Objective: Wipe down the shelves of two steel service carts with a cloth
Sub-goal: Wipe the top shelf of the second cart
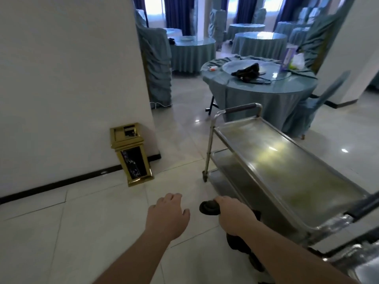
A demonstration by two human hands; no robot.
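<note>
A steel cart (266, 160) is standing on the tiled floor (102, 222) at the right, its three shelves bare, before a round table (260, 87). A gold bin (131, 154) is leaning by the wall. The left hand (167, 216) is hovering loose, fingers relaxed. The right hand (231, 214) is gripping something dark (209, 208), possibly the cloth; blur is hiding which.

1. Open tiled floor (82, 232) lies ahead of your left hand (167, 217), nothing on it up to the white wall (67, 89).
2. A gold waste bin (131, 153) stands against that wall.
3. The steel cart (276, 160) blocks your right side; a round table (260, 93) stands just beyond it.
</note>
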